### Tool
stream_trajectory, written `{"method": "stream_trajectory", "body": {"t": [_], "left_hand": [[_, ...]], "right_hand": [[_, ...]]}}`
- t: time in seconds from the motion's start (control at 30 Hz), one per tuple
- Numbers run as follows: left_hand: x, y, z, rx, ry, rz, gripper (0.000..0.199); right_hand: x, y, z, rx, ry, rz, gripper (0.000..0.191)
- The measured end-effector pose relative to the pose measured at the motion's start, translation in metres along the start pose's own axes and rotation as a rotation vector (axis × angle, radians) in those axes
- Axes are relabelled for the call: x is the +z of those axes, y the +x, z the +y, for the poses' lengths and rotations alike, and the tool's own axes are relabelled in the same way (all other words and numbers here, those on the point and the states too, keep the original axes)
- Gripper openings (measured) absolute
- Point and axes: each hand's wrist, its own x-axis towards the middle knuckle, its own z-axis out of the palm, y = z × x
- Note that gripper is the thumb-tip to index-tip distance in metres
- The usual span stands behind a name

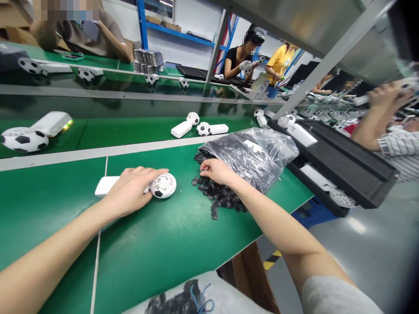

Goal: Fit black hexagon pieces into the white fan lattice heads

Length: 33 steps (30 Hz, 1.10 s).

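Left hand (129, 192) has its fingers closed over a football-patterned mini fan (163, 185) on the green table (163, 248); right hand (218, 171) rests curled fingers on black pieces (222, 200) spilling from a plastic bag (252, 157), any grip unclear, many pieces left

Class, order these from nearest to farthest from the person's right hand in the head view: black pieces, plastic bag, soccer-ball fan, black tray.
Right hand:
1. Small black pieces: under it.
2. Clear plastic bag: just beyond.
3. White soccer-ball fan: to its left.
4. Black tray: far right.
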Motion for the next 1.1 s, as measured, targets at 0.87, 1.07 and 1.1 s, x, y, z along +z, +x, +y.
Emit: {"method": "stream_trajectory", "body": {"t": [0.87, 1.07, 1.1], "left_hand": [[0.015, 0.003, 0.021, -0.127, -0.12, 0.179, 0.052], [0.012, 0.001, 0.01, 0.022, -0.205, 0.139, 0.059], [0.011, 0.0, 0.008, 0.026, -0.2, 0.14, 0.061]], "right_hand": [[0.04, -0.019, -0.063, -0.416, 0.559, 0.025, 0.014], [0.018, -0.017, -0.041, -0.221, 0.514, 0.114, 0.014], [0.011, -0.017, -0.034, -0.176, 0.426, 0.172, 0.013]]}}
